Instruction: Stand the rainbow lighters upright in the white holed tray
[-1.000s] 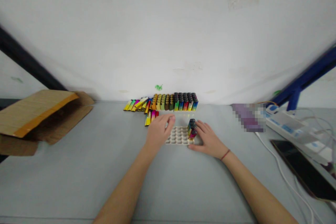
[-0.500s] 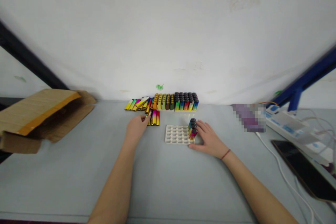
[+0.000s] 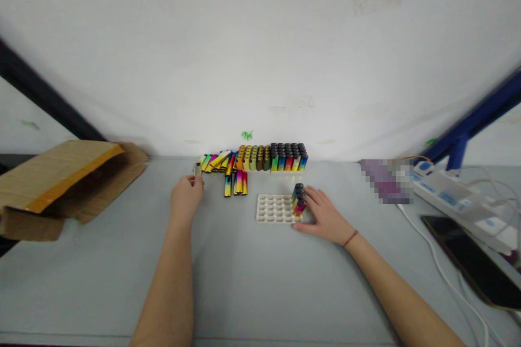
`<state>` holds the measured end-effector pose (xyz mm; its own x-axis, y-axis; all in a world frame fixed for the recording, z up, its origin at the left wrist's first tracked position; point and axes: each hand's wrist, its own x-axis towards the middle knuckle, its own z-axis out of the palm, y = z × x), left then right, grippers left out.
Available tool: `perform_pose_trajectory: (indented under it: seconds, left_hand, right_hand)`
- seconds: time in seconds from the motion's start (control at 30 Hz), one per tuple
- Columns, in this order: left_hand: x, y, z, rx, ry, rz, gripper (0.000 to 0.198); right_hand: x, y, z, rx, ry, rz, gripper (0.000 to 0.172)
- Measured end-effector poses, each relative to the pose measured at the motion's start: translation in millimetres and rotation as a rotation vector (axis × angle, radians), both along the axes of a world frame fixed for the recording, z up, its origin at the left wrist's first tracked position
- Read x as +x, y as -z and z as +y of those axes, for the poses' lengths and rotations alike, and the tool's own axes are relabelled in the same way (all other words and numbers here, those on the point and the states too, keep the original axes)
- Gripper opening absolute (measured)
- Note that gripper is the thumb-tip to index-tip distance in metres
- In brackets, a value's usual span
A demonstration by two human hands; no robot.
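Note:
A lighter (image 3: 198,168) stands up out of my left hand (image 3: 187,196), which pinches it at the left end of the pile of lighters (image 3: 220,160). Just right of that hand, several gold-bottomed lighters (image 3: 239,183) lie side by side, with a blue-and-yellow lighter (image 3: 227,186) to their left. My right hand (image 3: 323,217) rests on the table with its fingers stretched out, its thumb at the near right corner of a white tray (image 3: 273,209). Black-topped lighters (image 3: 299,199) stand upright in the tray's right column, close against those fingers.
Behind the tray stand upright lighters with gold tops (image 3: 254,157) and others with black tops (image 3: 289,157), near the wall. An open cardboard box (image 3: 77,179) lies at left. On the right are a power strip (image 3: 456,198), cables and a dark phone (image 3: 468,260).
My left hand has moved left, from the front lighters to the pile's left end, and a lighter shows in it. The blue-and-yellow lighter has come into view. My right hand stays put.

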<state>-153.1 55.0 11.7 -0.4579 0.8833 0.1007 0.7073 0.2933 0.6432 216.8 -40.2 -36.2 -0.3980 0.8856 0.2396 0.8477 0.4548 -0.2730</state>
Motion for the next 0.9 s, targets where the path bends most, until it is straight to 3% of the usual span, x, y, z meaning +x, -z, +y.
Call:
perform_pose_trajectory:
  seconds: [0.13, 0.3, 0.6, 0.9]
  left_hand:
    - [19.9, -11.6, -1.0, 0.189, -0.024, -0.514, 0.024]
    - [40.7, -21.8, -4.7, 0.223, 0.023, -0.940, 0.015]
    - [59.3, -21.0, -9.7, 0.310, 0.236, -0.938, 0.037]
    - [92.1, -36.2, -23.2, 0.195, 0.316, -1.259, 0.033]
  right_hand:
    - [0.5, 0.7, 0.0, 0.002, 0.001, -0.003, 0.089]
    - [1.3, 2.7, 0.8, 0.019, -0.007, 0.021, 0.086]
    - [0.8, 2.6, 1.3, 0.012, -0.005, 0.021, 0.087]
    - [0.3, 0.8, 0.7, 0.017, -0.004, 0.014, 0.088]
